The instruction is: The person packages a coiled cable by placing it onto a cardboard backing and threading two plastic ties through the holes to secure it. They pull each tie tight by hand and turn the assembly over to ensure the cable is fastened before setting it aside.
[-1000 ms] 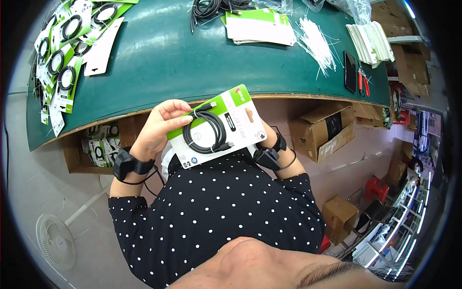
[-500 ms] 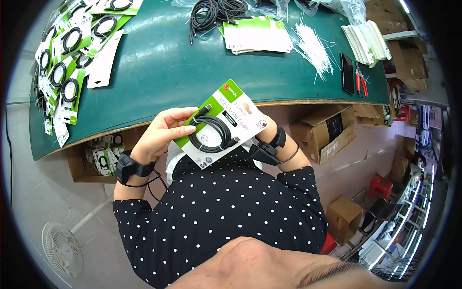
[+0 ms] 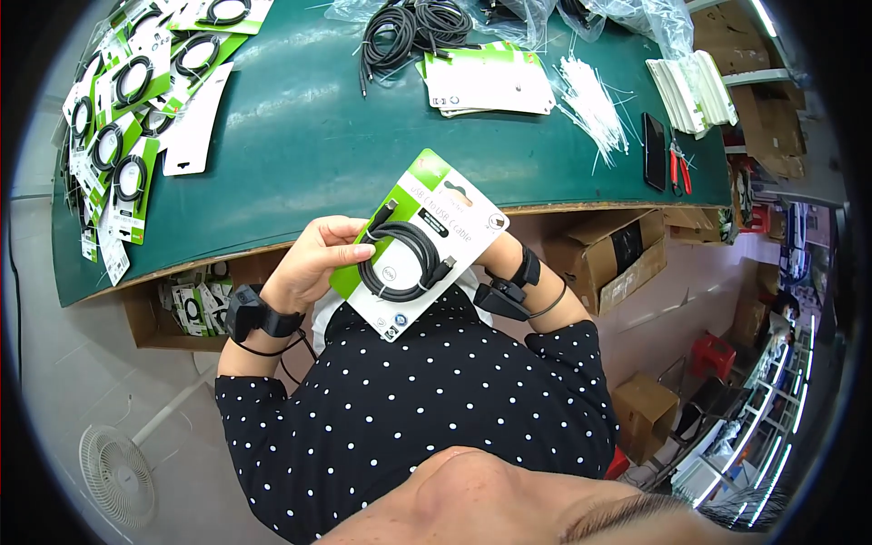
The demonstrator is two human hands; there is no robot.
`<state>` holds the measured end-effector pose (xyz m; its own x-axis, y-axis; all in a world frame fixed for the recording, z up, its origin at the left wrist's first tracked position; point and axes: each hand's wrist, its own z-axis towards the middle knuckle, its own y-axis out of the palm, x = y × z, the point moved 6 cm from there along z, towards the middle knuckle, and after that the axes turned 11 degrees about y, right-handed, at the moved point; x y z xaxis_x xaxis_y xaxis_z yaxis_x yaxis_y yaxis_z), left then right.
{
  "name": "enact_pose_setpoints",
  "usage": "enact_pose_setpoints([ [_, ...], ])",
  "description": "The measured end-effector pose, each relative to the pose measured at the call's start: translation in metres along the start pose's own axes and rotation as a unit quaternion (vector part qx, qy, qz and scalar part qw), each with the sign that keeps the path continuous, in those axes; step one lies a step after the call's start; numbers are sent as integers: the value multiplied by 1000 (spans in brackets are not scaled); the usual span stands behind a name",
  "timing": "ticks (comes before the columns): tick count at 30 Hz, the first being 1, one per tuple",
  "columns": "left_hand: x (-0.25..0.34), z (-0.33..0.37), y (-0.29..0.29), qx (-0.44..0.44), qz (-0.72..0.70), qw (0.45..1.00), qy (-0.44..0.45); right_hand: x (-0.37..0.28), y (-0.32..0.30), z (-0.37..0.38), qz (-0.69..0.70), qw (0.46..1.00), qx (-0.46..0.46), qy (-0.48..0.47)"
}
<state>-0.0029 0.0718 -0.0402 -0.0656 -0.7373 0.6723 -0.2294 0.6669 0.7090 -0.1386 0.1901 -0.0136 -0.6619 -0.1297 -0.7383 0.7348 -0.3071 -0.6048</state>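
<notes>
item in hand: green and white backing card with a coiled black cable fastened to its front, held tilted above the person's lap, just off the near edge of the green table
left hand: fingers closed on the card's left edge, fingertips touching the coil near its plug end
right hand: mostly hidden behind the card's right side; it seems to support the card from behind, but its grip cannot be told
both wrists carry black strapped devices

on the table, far left: spread pile of finished cards with cables mounted, one blank white card beside them
far centre: loose bundle of black cables, touching a stack of blank cards
right of that: scattered white cable ties, a stack of white strips, a dark phone, red-handled cutters

below the table edge: open cardboard box holding more packed cards at left, another cardboard box at right
floor, lower left: white fan
</notes>
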Motion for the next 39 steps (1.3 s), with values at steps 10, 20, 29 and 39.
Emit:
enact_pose_setpoints([
  [10, 9, 13, -10, 139, 19, 983, 115, 60, -49, 14, 160, 934, 182, 263],
  [20, 0, 29, -12, 173, 28, 969, 174, -9, -34, 63, -182, 967, 175, -2],
  [29, -6, 25, -16, 195, 11, 967, 165, 5, -18, 66, -123, 985, 108, -49],
  [39, -2, 24, -15, 215, 60, 952, 208, 3, -18, 80, -86, 991, 56, -88],
])
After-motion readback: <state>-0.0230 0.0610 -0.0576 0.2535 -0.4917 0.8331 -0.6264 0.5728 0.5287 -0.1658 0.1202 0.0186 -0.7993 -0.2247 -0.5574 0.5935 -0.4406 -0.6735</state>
